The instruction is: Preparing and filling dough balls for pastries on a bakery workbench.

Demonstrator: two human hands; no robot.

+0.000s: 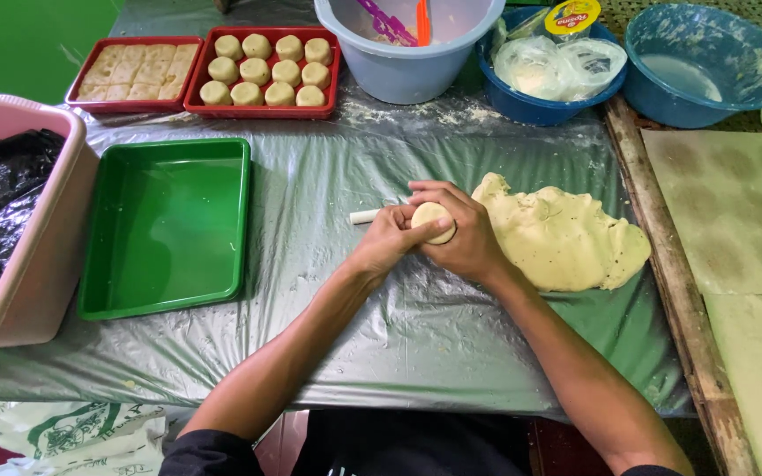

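My left hand (387,240) and right hand (459,236) cup a dough puck (433,220), fingers curled around it, while twelve pucks fill the red tray (262,107), the green tray (166,227) waits bare, and much dough (566,238) remains.

A small dough ball (433,221), pale yellow and smooth, round with a slightly flattened face turned up, sits cupped between the left hand (390,236) and the right hand (460,231), whose fingers (438,192) wrap over its top and far side. It is held just above the counter (399,344), just left of the big dough mass (566,236), a flat, lumpy, pale yellow slab with dark specks lying on the plastic-covered counter.
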